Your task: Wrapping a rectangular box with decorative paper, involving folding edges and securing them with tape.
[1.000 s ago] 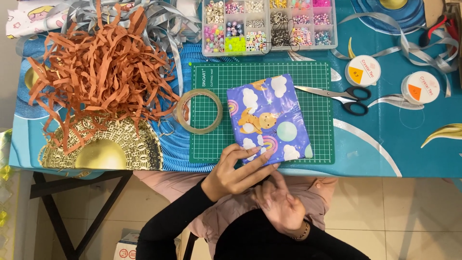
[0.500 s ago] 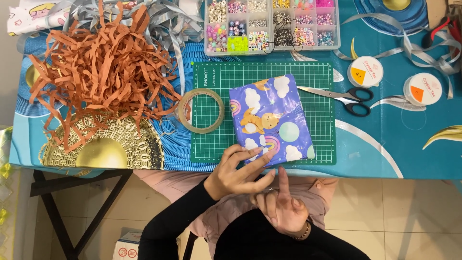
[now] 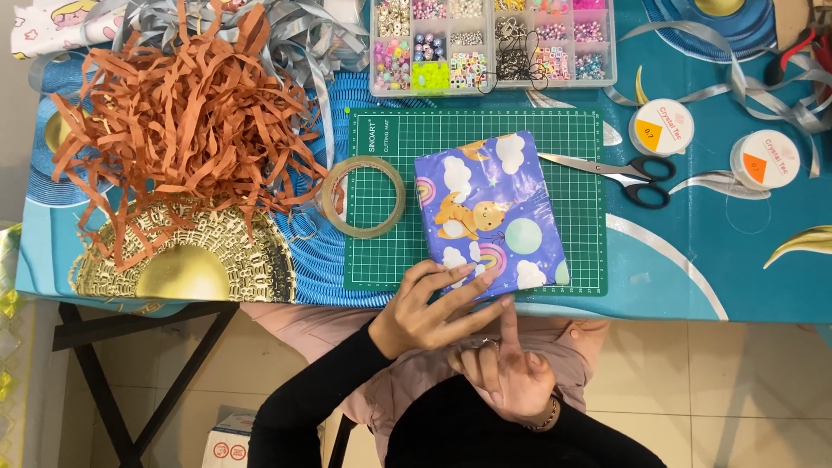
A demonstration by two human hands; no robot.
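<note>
A flat parcel wrapped in purple paper with clouds and a cartoon animal (image 3: pixel 490 208) lies on a green cutting mat (image 3: pixel 381 251). My left hand (image 3: pixel 429 314) rests on the parcel's near edge, fingers spread flat over the corner. Just below the table edge, my right hand (image 3: pixel 507 373) has its index finger raised to touch the parcel's near side while the other fingers are curled. Neither hand holds anything.
A clear tape roll (image 3: pixel 362 197) sits left of the parcel, scissors (image 3: pixel 620 173) to its right. Shredded orange paper (image 3: pixel 173 121), a bead organiser box (image 3: pixel 490 43), two thread spools (image 3: pixel 660 126) and silver ribbons (image 3: pixel 763 87) crowd the blue table.
My right hand has uncurled its index finger and raised it up to the parcel's near edge. The left hand stays pressed on the parcel, which has not shifted.
</note>
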